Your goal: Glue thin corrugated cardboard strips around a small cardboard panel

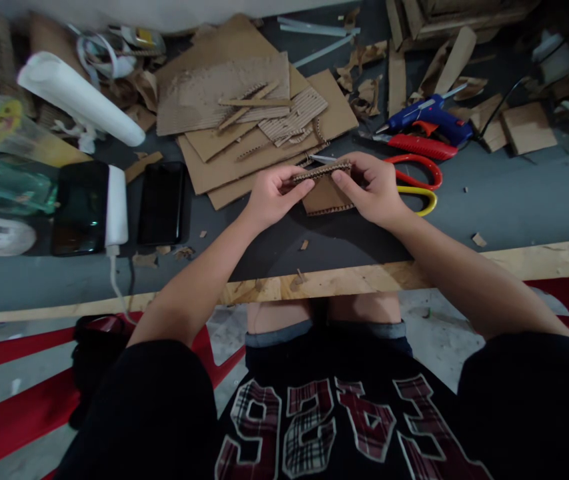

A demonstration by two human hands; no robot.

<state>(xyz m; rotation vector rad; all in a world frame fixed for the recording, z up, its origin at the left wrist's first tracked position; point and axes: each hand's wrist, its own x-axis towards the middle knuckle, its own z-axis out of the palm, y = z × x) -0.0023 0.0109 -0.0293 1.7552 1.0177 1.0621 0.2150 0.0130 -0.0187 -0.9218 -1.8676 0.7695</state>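
Observation:
A small cardboard piece point(328, 195) with corrugated edges is held between both hands above the dark mat. My left hand point(277, 195) pinches its left end between thumb and fingers. At the right end, my right hand point(371, 187) grips the same piece, thumb pressed on the near side. A thin corrugated strip point(321, 172) runs along its top, between the fingertips. Just right of my right hand lie scissors with a red and a yellow handle point(427, 200), partly hidden by the hand; their blade tip shows above the cardboard.
Stacked cardboard sheets point(224, 160) lie behind my hands. A blue glue gun point(429, 120) and red cutter point(421, 146) are at the right. Two black phones point(161, 203), a white roll point(81, 100) and bottles stand or lie left. A wooden edge point(284, 288) borders the table.

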